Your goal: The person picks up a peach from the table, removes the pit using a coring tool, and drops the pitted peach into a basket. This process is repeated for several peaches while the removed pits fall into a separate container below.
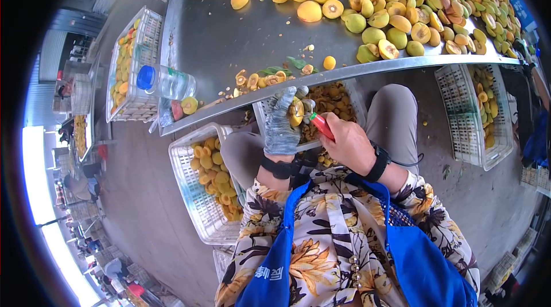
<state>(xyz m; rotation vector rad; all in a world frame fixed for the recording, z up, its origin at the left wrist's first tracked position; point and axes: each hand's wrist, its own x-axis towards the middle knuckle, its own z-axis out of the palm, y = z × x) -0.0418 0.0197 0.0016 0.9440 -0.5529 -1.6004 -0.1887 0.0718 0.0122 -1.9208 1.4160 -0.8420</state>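
Note:
My left hand (281,124), in a grey glove, is closed around a halved yellow peach (295,113) just below the table's front edge. Bare and gripping, my right hand (351,143) holds a red-handled pitting knife (322,127). Its metal end points at the cut fruit, though the fingers and fruit partly hide the tip. Beneath both hands, between my knees, a white crate (359,100) contains many peach pieces. Several small peach scraps (261,81) lie on the table edge just beyond my left hand.
A metal table (229,37) bears a large heap of halved peaches (402,6) at right. A water bottle (169,81) lies at its left corner. Crates of fruit stand beside me: one left (192,192), one right (493,146), another farther left (146,37).

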